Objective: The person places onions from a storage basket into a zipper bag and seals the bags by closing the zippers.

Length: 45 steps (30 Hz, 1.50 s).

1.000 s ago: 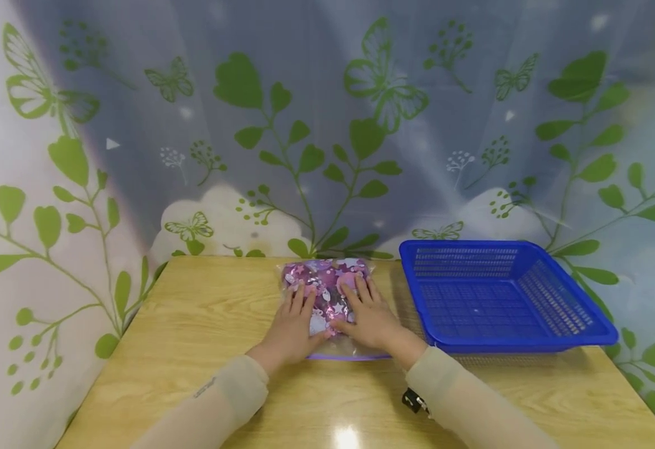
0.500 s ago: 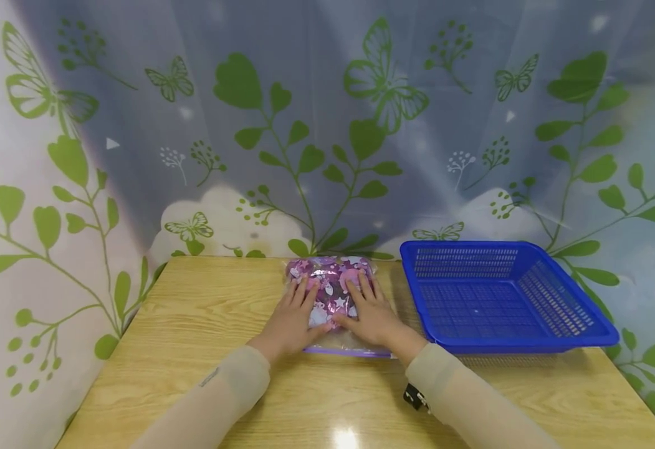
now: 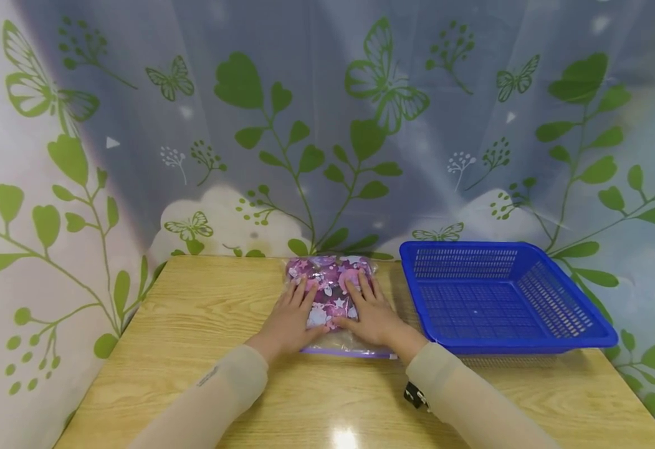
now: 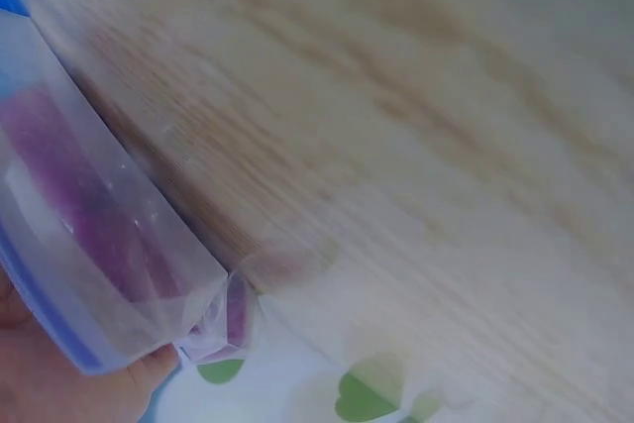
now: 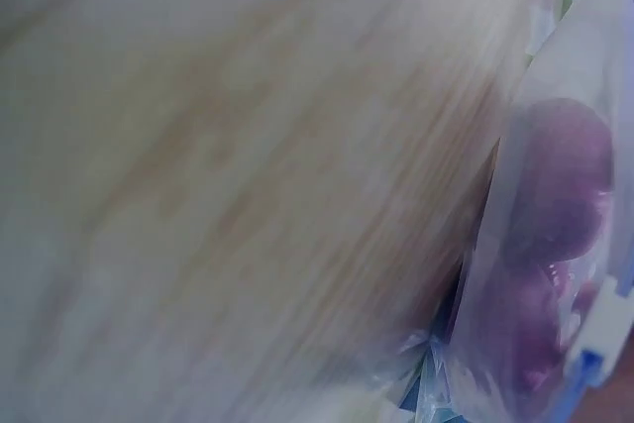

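A clear zip bag [image 3: 329, 302] with a folded pink and purple patterned item inside lies near the table's back edge in the head view. My left hand [image 3: 288, 321] rests on its left part, fingers spread and straight. On the right part lies my right hand [image 3: 374, 315], palm down, thumb towards the left one. The bag's purple zip strip [image 3: 344, 354] faces me. In the left wrist view, part of the bag [image 4: 99, 215] shows beside the left hand [image 4: 69, 383]. A white zip slider [image 5: 602, 329] appears at the right wrist view's right edge.
A blue plastic basket [image 3: 520, 343] with perforated sides stands to the right of the bag. Below is the wood-grain table [image 3: 204, 312]. Behind it hangs a curtain [image 3: 316, 93] printed with leaves and butterflies.
The bag has shifted slightly away from me, its zip strip now a little farther back. Both hands stay on it in nearly the same place.
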Available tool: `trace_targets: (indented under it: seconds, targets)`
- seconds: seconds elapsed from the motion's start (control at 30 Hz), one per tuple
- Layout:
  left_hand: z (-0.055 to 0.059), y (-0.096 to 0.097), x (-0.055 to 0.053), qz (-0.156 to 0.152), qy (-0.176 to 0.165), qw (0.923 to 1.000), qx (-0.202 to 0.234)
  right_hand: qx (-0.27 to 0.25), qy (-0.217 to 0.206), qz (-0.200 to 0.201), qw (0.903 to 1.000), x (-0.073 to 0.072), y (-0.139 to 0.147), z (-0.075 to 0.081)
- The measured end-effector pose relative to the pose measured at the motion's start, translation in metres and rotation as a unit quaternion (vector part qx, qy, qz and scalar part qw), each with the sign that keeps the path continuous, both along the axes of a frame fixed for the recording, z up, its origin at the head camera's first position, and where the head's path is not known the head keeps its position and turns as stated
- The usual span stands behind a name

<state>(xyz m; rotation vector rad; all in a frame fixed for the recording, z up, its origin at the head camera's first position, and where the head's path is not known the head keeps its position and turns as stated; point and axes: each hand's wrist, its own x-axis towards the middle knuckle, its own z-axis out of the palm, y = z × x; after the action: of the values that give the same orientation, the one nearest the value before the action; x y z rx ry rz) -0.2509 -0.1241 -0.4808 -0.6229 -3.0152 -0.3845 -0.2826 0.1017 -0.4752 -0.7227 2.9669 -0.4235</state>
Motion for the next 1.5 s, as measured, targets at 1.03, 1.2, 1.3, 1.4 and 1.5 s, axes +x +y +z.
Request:
trace_targets:
  seconds: [1.03, 1.2, 1.3, 1.4, 1.5]
  targets:
    - [0.006, -0.009, 0.016, -0.011, -0.001, 0.9999, 0.003, -0.012, -0.039, 0.028, 0.9988, 0.012, 0.01, 0.01]
    - [0.011, -0.01, 0.017, -0.019, -0.003, 0.9998, 0.004, -0.006, -0.045, 0.028, 0.9986, 0.013, 0.012, 0.013]
    - [0.015, -0.011, 0.017, -0.021, -0.007, 0.9997, -0.002, -0.006, -0.04, 0.032, 0.9987, 0.013, 0.013, 0.015]
    - [0.02, -0.012, 0.017, -0.02, -0.007, 0.9997, -0.009, -0.008, -0.036, 0.035, 0.9987, 0.013, 0.015, 0.02]
    - [0.024, -0.014, 0.016, -0.018, -0.001, 0.9998, -0.01, -0.021, -0.043, 0.035, 0.9983, 0.015, 0.017, 0.028]
